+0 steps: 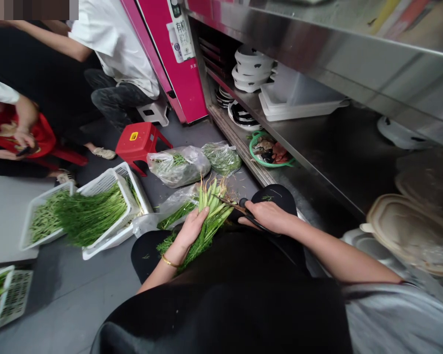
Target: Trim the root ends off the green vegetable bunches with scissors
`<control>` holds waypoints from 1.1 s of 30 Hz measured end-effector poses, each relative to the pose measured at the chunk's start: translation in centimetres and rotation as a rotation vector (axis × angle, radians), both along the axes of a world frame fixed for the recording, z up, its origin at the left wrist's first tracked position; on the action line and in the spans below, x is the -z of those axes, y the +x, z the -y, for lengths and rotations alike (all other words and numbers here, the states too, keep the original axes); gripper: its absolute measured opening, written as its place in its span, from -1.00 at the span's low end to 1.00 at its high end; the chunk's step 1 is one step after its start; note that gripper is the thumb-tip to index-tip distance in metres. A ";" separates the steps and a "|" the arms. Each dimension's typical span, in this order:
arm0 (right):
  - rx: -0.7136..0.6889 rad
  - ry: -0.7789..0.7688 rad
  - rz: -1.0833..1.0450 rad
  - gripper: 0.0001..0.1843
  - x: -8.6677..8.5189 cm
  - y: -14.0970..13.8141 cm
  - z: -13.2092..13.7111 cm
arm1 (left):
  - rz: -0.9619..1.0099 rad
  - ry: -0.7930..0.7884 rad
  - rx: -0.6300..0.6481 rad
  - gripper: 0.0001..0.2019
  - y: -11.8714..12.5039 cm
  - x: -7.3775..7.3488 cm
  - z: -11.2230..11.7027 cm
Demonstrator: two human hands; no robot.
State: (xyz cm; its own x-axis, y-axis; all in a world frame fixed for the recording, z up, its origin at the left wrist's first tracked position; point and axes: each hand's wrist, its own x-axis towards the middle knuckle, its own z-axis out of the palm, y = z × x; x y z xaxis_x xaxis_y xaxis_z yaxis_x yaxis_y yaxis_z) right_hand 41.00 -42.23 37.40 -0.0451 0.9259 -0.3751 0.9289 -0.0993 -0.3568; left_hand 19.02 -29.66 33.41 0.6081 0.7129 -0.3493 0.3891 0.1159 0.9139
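Trimming appears to be the step in hand: the bunch of greens [216, 209] is held over the lap, leafy ends toward the body, root ends pointing away, with the scissors [237, 207] at the stems near the roots. The next cut, in judgement, calls for a steady bunch and blades clear of the fingers. Grip, left hand [194, 226]: closed around the stems. Grip, right hand [266, 215]: curled shut about the scissors' handles; how far the blades are parted cannot be told. Beyond the knees, a clear plastic bag [180, 169] of greens rests on the floor, near a red stool [133, 139]; farther off, a person in a white shirt [110, 39] sits
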 end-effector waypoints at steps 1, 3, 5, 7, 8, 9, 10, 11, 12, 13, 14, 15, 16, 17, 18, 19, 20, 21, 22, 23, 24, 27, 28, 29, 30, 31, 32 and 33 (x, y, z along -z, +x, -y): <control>0.000 0.010 -0.034 -0.55 0.3 0.1 0.1 | -0.019 0.039 0.011 -0.47 0.0 -0.1 0.1; 0.026 0.047 -0.115 -0.60 1.0 0.1 0.6 | -0.065 0.135 0.028 -0.50 0.1 -0.4 0.3; 0.111 0.081 -0.199 -0.61 1.5 0.2 1.4 | -0.098 0.228 0.041 -0.52 0.1 -0.8 0.5; 0.202 0.099 -0.268 -0.62 1.5 0.3 2.2 | -0.092 0.267 0.056 -0.53 0.2 -1.1 0.8; 0.216 0.103 -0.293 -0.63 1.2 0.3 2.5 | -0.077 0.263 0.061 -0.53 0.2 -1.2 0.9; 0.205 0.100 -0.306 -0.63 0.7 0.3 2.7 | -0.062 0.250 0.062 -0.53 0.2 -1.2 1.0; 0.167 0.092 -0.305 -0.64 0.2 0.3 2.8 | -0.051 0.235 0.060 -0.53 0.2 -1.1 1.0; 0.116 0.075 -0.287 -0.64 -0.2 0.2 2.8 | -0.044 0.223 0.057 -0.53 0.2 -1.1 1.1; 0.069 0.048 -0.249 -0.64 -0.7 0.2 2.6 | -0.041 0.211 0.055 -0.52 0.3 -1.0 1.1; 0.038 0.011 -0.195 -0.62 -1.0 0.2 2.3 | -0.039 0.199 0.055 -0.53 0.3 -0.9 1.2; 0.024 -0.028 -0.135 -0.58 -1.1 0.1 1.9 | -0.040 0.187 0.057 -0.53 0.3 -0.8 1.2; 0.023 -0.057 -0.079 -0.53 -1.1 0.1 1.5 | -0.041 0.174 0.056 -0.53 0.3 -0.7 1.2; 0.026 -0.078 -0.038 -0.49 -1.1 0.1 1.2 | -0.042 0.163 0.051 -0.53 0.2 -0.7 1.2; 0.030 -0.088 -0.012 -0.46 -1.0 0.2 0.9 | -0.044 0.155 0.043 -0.53 0.2 -0.6 1.2; 0.029 -0.092 -0.001 -0.43 -0.8 0.2 0.6 | -0.048 0.156 0.037 -0.53 0.2 -0.6 1.2; 0.025 -0.091 0.001 -0.41 -0.7 0.2 0.5 | -0.056 0.167 0.035 -0.53 0.1 -0.6 1.3; 0.020 -0.090 0.002 -0.40 -0.6 0.2 0.4 | -0.066 0.186 0.039 -0.53 0.1 -0.6 1.3; 0.019 -0.092 0.005 -0.39 -0.5 0.1 0.3 | -0.077 0.210 0.049 -0.53 0.1 -0.7 1.4; 0.021 -0.097 0.012 -0.37 -0.4 0.0 0.2 | -0.089 0.234 0.063 -0.54 0.2 -0.7 1.5; 0.025 -0.100 0.022 -0.36 -0.4 -0.1 0.2 | -0.099 0.256 0.077 -0.55 0.2 -0.8 1.5; 0.029 -0.103 0.036 -0.34 -0.3 -0.2 0.1 | -0.105 0.275 0.086 -0.55 0.3 -0.8 1.6; 0.039 -0.102 0.086 -0.31 -0.1 -0.5 -0.2 | -0.104 0.291 0.086 -0.56 0.4 -0.8 1.6; 0.038 -0.093 0.099 -0.32 0.0 -0.6 -0.2 | -0.097 0.280 0.080 -0.56 0.4 -0.7 1.5; 0.034 -0.081 0.106 -0.32 0.0 -0.5 -0.2 | -0.091 0.259 0.073 -0.55 0.4 -0.6 1.5; 0.029 -0.069 0.107 -0.34 0.1 -0.5 -0.2 | -0.085 0.226 0.062 -0.54 0.3 -0.4 1.4; 0.022 -0.058 0.104 -0.35 0.2 -0.4 -0.2 | -0.079 0.179 0.049 -0.52 0.3 -0.2 1.3; 0.015 -0.051 0.099 -0.36 0.3 -0.3 -0.1 | -0.069 0.122 0.030 -0.49 0.2 0.0 1.1; 0.009 -0.047 0.097 -0.37 0.3 -0.2 0.0 | -0.052 0.059 0.004 -0.46 0.1 0.3 1.0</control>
